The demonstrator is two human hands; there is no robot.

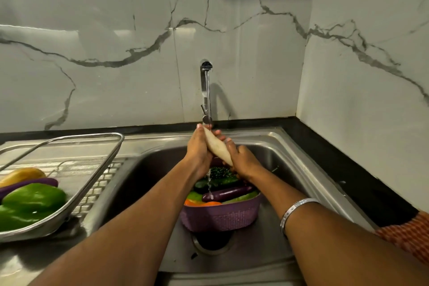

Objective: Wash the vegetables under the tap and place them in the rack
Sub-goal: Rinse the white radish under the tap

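Both hands were curled around a long white radish (pixel 217 148) under the running tap (pixel 206 90), the left hand (pixel 199 150) at its far end and the right hand (pixel 244 160) at its near end. Right below them a purple basket (pixel 220 217) of vegetables sat in the sink (pixel 274 193). On the left, well apart, the metal rack (pixel 76 195) held a green pepper (pixel 32 202), a purple eggplant (pixel 27 185) and something yellow.

White marble-look wall tiles (pixel 139 30) with grey veining covered the back and right walls, meeting in a corner at right. A black counter (pixel 336 158) ran beneath them. Soft glare lay on the glossy tiles at left.
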